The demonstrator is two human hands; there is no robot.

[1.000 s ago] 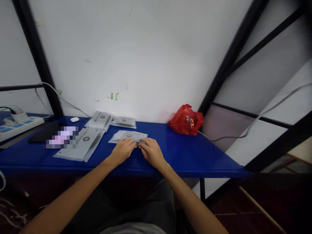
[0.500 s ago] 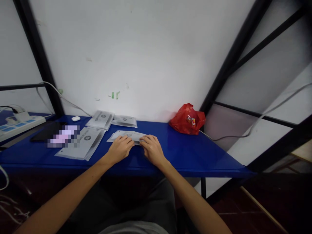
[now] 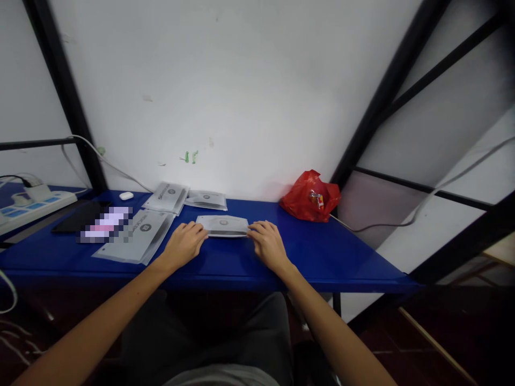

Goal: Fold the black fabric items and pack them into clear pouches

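Observation:
A frosted plastic bag with a small round dark logo lies on the blue table in front of me, its near edge facing me. My left hand is closed on the bag's left end, with fingers curled at the corner. At the opposite end my right hand pinches the right corner. The thumbs are partly hidden. To the left lies a larger printed plastic bag, and behind it are another printed bag and a smaller bag near the wall.
A red plastic bag sits at the back right of the blue table. On the left are a white earbud case, a black tablet-like slab, a blurred-out phone-like item and a power strip. Black metal posts frame the table.
My hands have moved apart, from close together at the bag's near edge to its two ends. The bag now lies squarer to me and slightly farther right.

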